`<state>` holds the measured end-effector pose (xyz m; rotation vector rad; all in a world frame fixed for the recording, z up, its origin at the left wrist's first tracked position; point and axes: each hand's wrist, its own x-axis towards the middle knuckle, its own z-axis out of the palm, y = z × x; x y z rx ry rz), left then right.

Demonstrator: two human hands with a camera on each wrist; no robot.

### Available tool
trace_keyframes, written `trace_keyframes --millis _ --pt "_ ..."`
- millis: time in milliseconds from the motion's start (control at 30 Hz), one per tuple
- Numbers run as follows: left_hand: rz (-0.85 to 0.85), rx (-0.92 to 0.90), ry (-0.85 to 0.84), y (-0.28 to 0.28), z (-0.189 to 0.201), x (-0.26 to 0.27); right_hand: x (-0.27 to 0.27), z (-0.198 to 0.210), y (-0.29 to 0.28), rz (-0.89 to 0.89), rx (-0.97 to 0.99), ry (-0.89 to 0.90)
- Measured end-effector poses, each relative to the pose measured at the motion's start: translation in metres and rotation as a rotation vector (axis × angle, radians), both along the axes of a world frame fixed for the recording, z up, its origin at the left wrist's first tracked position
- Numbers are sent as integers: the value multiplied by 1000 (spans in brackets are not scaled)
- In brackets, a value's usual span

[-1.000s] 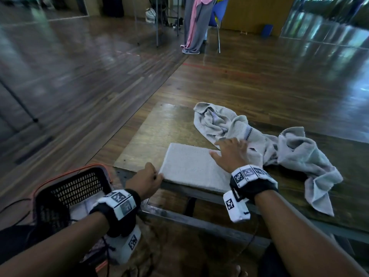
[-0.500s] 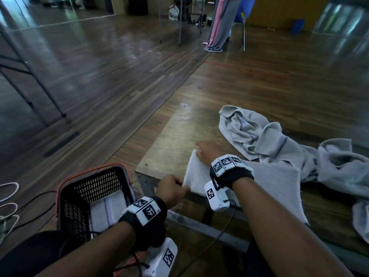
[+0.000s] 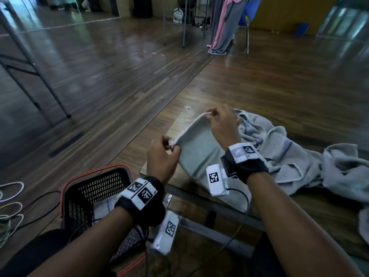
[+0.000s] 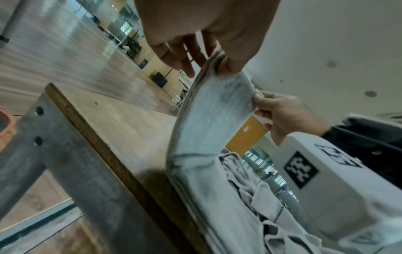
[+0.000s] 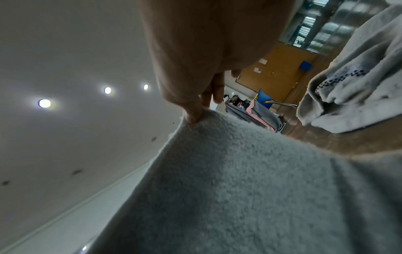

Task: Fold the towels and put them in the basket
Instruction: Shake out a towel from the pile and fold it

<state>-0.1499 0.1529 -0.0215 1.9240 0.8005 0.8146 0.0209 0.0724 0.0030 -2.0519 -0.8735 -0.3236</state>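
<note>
Folded towel [image 3: 196, 154] at near left corner of table [image 3: 127, 154], its left end lifted off the wood, the rest lying on the tabletop and draping over the near edge. Left hand [image 3: 162, 156] pinching the nearer corner of the raised end between thumb and fingers; right hand [image 3: 221, 124] pinching the farther corner, other fingers loosely curled. Raised edge stretched between the two hands, sagging a little in the middle. From left wrist view, several stacked layers visible along the towel's folded edge [image 4: 185, 137], thumb and fingertips [image 4: 230, 67] clamped on top of it. From right wrist view, thumb tip [image 5: 193, 116] pressed into the pile at the corner. Loose towels [image 3: 289, 156] heaped unfolded to the right of the held one, along the far side and toward the right edge of the table, touching or overlapping the folded towel's right part; dark checked stripe [image 3: 243, 126] showing on one of them. Basket [image 3: 79, 194], dark mesh with orange rim, on floor just below the near left corner of table, partly hidden by left forearm; pale folded cloth [image 3: 103, 208] lying inside it. Cables [image 3: 12, 204] on floor to the left of basket. Wrist units [image 3: 216, 180] with black-and-white markers strapped on both wrists. Far back, grey and pink cloth [image 3: 225, 27] hanging beside a blue chair [image 3: 251, 9].
</note>
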Motion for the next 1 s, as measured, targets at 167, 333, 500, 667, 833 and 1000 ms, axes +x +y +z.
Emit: trace_keyframes --millis 167,333,500,667,833,1000 --pt "-140 124 -83 -12 4 -5 16 2 -36 116 -29 187" --pt "-384 339 7 -41 -15 -5 28 -21 -80 219 -135 606" --pt "-591 531 205 -65 -36 -1 23 -48 -102 144 -124 1059" --pt "-635 666 399 -74 -53 3 21 -65 -107 50 -416 667" --pt "-645 762 449 -71 -55 -1 27 -60 -102 54 -405 645" --pt "-696 925 324 -69 -42 -1 36 -59 -108 13 -388 666"
